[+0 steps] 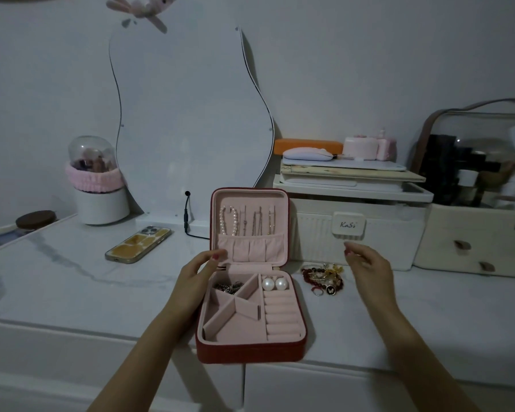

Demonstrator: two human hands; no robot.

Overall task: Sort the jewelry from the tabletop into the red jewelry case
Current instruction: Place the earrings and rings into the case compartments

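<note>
- The red jewelry case (pixel 250 350) lay open at the near edge of the white marble counter (pixel 57 281), its lid standing upright at the back.
- In the pink tray, two pearl earrings (pixel 274 283) sat at the top of the ring rolls, and a small heap of dark metal pieces (pixel 229 286) lay in the far left compartment.
- The left hand (pixel 197 273) rested against the case's left side near the hinge, its grip loosely curled with the fingertips touching the lid's lower edge; it held no jewelry.
- The right hand (pixel 366 264) hovered above the counter to the right of the case, its grip relaxed, partly open and empty.
- A pile of jewelry (pixel 323 279), with red beads, gold pieces and rings, lay on the counter just right of the case, below that hand.
- A pearl strand (pixel 229 220) and thin chains (pixel 257 221) hung inside the lid above a gathered pocket.
- A phone (pixel 139 243) lay face down to the left, farther back.
- A wavy mirror (pixel 191 114) and a cream storage box (pixel 351 230) stood against the wall.
</note>
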